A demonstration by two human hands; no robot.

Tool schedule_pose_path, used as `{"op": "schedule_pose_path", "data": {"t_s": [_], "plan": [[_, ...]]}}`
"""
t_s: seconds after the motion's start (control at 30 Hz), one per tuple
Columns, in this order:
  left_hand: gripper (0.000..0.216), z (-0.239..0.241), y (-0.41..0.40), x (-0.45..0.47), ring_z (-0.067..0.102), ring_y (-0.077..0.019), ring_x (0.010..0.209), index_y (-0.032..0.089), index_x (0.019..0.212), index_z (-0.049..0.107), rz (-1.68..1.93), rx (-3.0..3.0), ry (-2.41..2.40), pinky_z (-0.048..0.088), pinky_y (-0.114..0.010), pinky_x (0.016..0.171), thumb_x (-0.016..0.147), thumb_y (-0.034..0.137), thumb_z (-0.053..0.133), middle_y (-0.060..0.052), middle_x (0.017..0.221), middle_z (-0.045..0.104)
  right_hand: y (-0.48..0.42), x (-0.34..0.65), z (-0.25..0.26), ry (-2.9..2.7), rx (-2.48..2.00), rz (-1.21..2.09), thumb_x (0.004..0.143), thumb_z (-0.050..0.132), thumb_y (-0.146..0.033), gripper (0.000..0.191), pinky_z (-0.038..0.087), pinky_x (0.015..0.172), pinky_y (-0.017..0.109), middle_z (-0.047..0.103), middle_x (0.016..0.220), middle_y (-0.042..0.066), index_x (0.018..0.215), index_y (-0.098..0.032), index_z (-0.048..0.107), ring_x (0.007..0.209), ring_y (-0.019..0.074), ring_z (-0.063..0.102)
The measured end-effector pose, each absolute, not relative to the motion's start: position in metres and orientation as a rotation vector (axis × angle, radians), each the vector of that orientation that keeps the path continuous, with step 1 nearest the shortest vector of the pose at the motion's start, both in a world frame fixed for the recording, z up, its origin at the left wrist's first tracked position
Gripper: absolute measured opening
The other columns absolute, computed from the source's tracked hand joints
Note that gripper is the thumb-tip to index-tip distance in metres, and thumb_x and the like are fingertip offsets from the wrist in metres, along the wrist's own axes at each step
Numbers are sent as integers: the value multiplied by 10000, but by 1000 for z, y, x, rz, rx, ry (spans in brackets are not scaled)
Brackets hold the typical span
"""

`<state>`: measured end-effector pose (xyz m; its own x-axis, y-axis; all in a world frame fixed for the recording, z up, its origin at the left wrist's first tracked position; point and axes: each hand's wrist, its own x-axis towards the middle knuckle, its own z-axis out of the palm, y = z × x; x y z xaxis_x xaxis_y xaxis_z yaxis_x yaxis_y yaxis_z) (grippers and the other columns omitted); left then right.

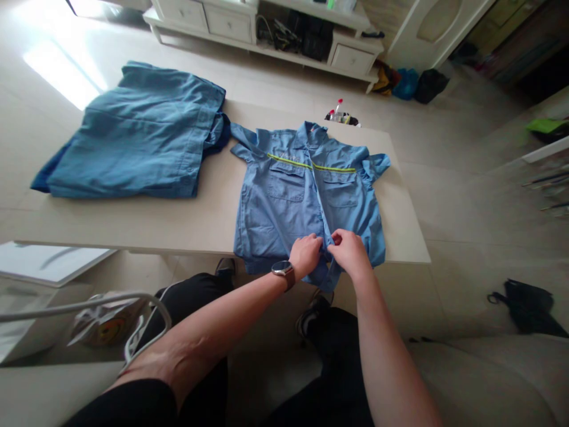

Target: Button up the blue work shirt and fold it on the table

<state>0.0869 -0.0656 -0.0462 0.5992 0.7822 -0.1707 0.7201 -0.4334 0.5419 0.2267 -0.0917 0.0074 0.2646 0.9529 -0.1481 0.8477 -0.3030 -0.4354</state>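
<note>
A light blue work shirt (pixel 284 196) with a yellow-green chest stripe lies face up on the beige table (pixel 186 219), collar away from me. Its hem hangs over the near edge. My left hand (pixel 304 254), with a watch on the wrist, pinches the shirt's front placket near the hem. My right hand (pixel 349 252) pinches the other side of the placket, touching the left hand. Both hands are closed on the fabric at the bottom of the button line.
A stack of darker blue garments (pixel 137 139) lies on the table's left half. A white drawer unit (pixel 267 29) stands against the far wall. A white bag (pixel 66 308) sits at my left; a black item (pixel 527 305) lies on the floor at right.
</note>
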Motion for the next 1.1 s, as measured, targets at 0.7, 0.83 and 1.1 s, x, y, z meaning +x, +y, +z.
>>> {"op": "schedule_pose_path", "data": {"t_s": [0.7,0.83,1.1], "plan": [[154,-12,-28,64,628,-123,693,134,882,732,543,1801,1083,468,-217,670,787,64,633,-24,755,721,-80,217,11,-1273,-1919,673,710,658,-314,139,501,695,304,725,759,46,784,-197,668,696,193,658],[171,-7,-28,56,637,-126,697,138,887,746,559,1817,1074,484,-219,682,783,64,633,-23,751,726,-79,216,6,-1231,-1847,737,706,695,-355,197,513,716,313,726,774,50,811,-188,679,718,197,662],[263,2,-26,50,678,-148,768,159,1023,788,579,1876,1130,523,-243,777,824,96,628,-41,825,760,-76,210,9,-1175,-1798,852,658,705,-371,251,523,730,328,745,780,57,822,-181,722,736,207,670]]}}
